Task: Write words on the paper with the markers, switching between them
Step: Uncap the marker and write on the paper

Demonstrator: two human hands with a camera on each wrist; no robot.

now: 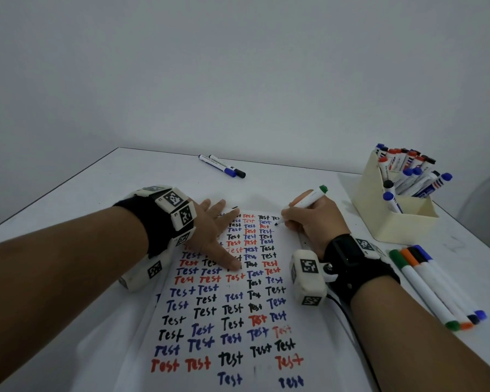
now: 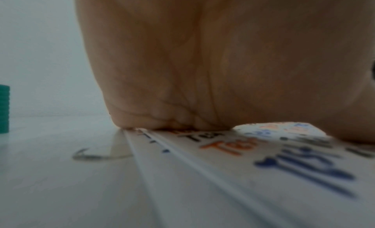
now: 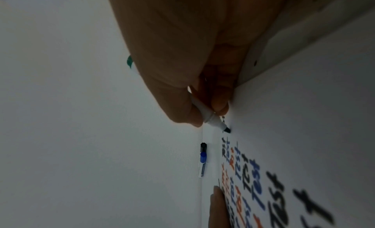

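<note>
My right hand (image 1: 313,222) has its grip clenched around a green-capped marker (image 1: 306,203), the tip touching the paper (image 1: 238,309) near its far right corner, beside rows of "Test" in black, blue and red. My left hand (image 1: 215,236) lies flat on the paper's upper left, fingers spread, grasping nothing. Four markers (image 1: 436,284) lie side by side on the desk (image 1: 102,188) to my right, near a cream box (image 1: 391,219) full of markers. Two capped markers (image 1: 222,166) lie at the far edge.
</note>
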